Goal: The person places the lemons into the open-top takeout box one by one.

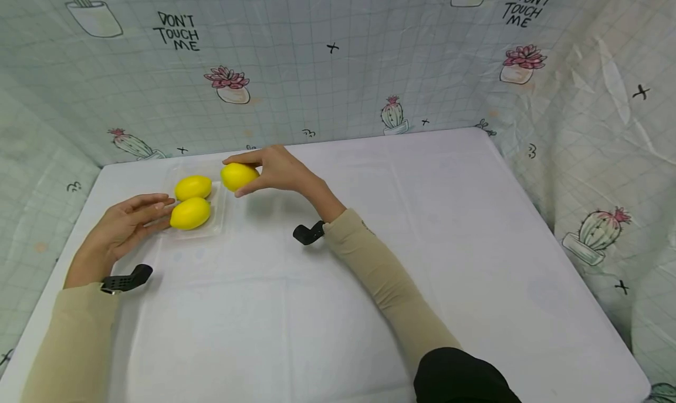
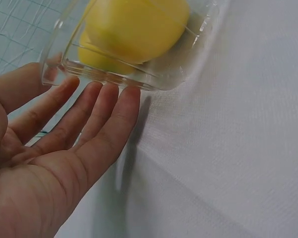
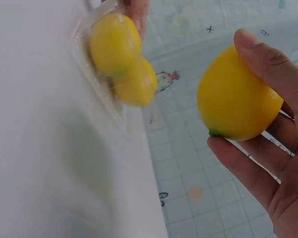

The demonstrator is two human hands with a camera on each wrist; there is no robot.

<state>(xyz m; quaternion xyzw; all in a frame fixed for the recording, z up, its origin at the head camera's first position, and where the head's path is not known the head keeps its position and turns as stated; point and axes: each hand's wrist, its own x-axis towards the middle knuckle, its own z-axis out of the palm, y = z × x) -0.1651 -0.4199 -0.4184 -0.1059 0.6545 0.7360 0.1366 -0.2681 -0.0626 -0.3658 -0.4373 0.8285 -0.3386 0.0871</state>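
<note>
Two yellow lemons, one farther back (image 1: 193, 188) and one nearer (image 1: 191, 213), lie side by side in a clear plastic tray (image 1: 216, 226) at the table's far left. My right hand (image 1: 281, 169) grips a third lemon (image 1: 235, 176) between thumb and fingers, just right of the tray and above the table. In the right wrist view this lemon (image 3: 238, 99) shows a green tip near one finger. My left hand (image 1: 129, 224) is at the tray's left side. In the left wrist view its fingertips (image 2: 131, 96) touch the tray wall, with the fingers nearly straight.
A white cloth covers the table (image 1: 327, 309). Behind it hangs a patterned curtain (image 1: 296, 57) with plant drawings, close to the table's back edge. A black wrist device (image 1: 308, 233) sticks out from the right cuff, and another (image 1: 127, 278) from the left.
</note>
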